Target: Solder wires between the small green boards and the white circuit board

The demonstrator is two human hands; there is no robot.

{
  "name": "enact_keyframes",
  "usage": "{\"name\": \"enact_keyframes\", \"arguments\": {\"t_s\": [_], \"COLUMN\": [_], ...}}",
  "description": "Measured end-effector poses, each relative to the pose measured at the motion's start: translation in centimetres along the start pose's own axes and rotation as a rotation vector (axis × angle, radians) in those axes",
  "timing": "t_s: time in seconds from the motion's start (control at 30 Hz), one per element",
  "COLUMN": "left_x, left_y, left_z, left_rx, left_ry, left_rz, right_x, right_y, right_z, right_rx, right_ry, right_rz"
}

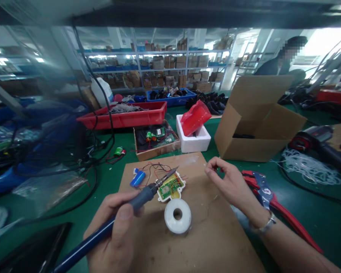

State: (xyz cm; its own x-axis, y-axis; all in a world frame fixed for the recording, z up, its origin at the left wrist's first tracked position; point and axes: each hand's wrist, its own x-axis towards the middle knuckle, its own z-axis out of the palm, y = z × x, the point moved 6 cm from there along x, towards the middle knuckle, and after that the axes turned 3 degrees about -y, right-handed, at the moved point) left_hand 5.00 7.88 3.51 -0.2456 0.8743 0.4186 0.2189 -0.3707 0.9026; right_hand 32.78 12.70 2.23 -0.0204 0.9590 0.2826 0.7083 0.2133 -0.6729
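Left hand (116, 231) is wrapped around the blue-handled soldering iron with grey grip and bare metal tip (147, 193), fingers curled tight, thumb pressed on top. The tip hangs just over the far edge of the small green circuit board in its white plastic housing (170, 188), which lies near the middle of the brown fibreboard work mat (204, 242).

Right hand (233, 185) hovers at the mat's far right edge, thumb and forefinger (213, 165) pressed together; whether they pinch a thin strand, I cannot tell.

Handling: the soldering iron looks light and stiff, best held by the grey grip, well clear of the metal. The circuit board looks light and fragile, with thin red and black wires trailing; its housing rim is the safe hold.

Counting: one iron, one board, one white round solder spool (177, 215) just nearside of the board, one blue cylindrical cell (138, 178) towards the mat's far left corner, and one red-handled hand tool (275, 203) on the green table (315, 216) beside the mat's right edge.
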Motion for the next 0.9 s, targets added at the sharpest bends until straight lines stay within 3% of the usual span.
{"name": "enact_keyframes", "arguments": {"t_s": [0.2, 0.37, 0.5, 0.9], "left_x": [0.3, 0.7, 0.8, 0.5], "left_y": [-0.5, -0.7, -0.5, -0.5], "left_z": [-0.2, -0.6, -1.3, -5.1], "left_rx": [-0.068, -0.091, -0.085, -0.102], "left_ry": [0.025, 0.058, 0.058, 0.126], "left_rz": [0.011, 0.0, 0.005, 0.01], "right_x": [-0.2, -1.6, -2.6, 0.3], "right_y": [1.3, -1.9, -4.2, -2.9], "right_z": [-1.8, 1.2, 3.4, 7.6], "right_rx": [-0.164, -0.067, 0.011, 0.305], "right_ry": [0.036, -0.189, -0.251, -0.259], "right_rz": [-0.02, -0.094, -0.159, 0.004]}}
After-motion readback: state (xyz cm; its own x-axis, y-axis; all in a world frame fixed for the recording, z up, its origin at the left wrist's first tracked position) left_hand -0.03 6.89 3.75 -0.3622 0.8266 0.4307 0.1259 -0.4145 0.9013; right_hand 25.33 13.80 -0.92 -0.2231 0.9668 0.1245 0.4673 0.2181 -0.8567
